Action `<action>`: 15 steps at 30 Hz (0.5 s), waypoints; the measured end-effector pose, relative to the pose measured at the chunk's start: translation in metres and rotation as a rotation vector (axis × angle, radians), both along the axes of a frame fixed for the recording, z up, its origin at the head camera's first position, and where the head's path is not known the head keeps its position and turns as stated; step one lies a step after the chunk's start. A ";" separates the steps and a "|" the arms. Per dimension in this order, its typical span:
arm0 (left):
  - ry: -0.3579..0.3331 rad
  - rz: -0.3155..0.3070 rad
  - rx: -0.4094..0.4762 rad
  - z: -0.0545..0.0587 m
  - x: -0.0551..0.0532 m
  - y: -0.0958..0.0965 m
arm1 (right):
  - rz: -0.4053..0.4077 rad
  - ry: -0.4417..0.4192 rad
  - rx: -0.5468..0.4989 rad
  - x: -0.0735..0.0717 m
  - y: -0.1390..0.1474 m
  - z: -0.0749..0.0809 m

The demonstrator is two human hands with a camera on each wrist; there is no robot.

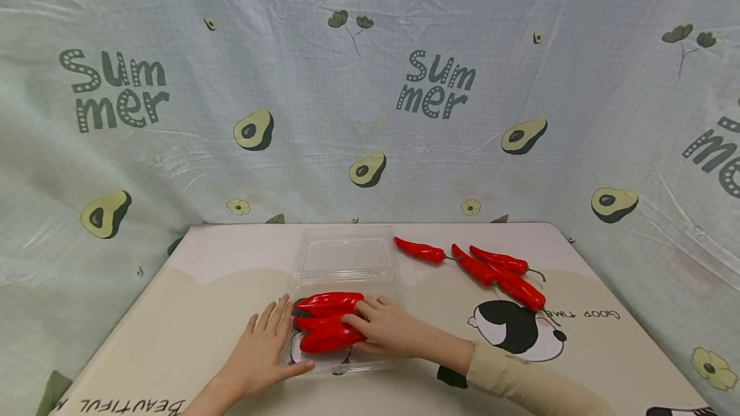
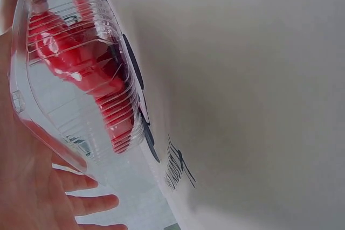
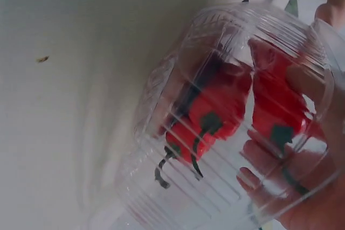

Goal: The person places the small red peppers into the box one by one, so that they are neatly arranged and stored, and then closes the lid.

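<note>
A clear plastic hinged box (image 1: 378,366) stands on the table with its lid (image 1: 347,254) folded back, away from me. Several red chili peppers (image 1: 331,303) lie side by side inside it, their green stems (image 3: 210,122) visible through the wall in the right wrist view. My right hand (image 1: 396,331) reaches into the box from the right, fingers curled about the stem end of a red chili pepper (image 3: 275,109). Along the box's left side lies my left hand (image 1: 260,346), fingers straight and spread, right at the rim. Something dark (image 3: 198,87) shows beneath the peppers.
Several more long red chili peppers lie at the right back: a single one (image 1: 421,251) near the lid and a crossed group (image 1: 491,268) beside it. A printed dog (image 1: 517,329) decorates the tabletop. A curtain with avocado prints (image 1: 370,169) hangs behind the table's far edge.
</note>
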State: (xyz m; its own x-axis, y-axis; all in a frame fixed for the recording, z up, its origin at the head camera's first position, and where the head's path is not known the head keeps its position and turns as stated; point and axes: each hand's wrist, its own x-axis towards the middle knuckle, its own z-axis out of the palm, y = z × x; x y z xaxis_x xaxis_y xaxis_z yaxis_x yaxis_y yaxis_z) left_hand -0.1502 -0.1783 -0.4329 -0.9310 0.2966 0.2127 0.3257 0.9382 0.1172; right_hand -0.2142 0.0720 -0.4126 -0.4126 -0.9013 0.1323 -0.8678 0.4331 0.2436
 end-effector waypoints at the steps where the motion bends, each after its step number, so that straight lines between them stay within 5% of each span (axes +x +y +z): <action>1: 0.001 0.000 0.004 0.000 0.000 0.000 | 0.000 0.000 0.003 0.000 -0.001 0.000; 15: 0.008 0.003 0.014 0.000 0.001 0.001 | -0.015 -0.085 -0.016 0.000 -0.009 -0.007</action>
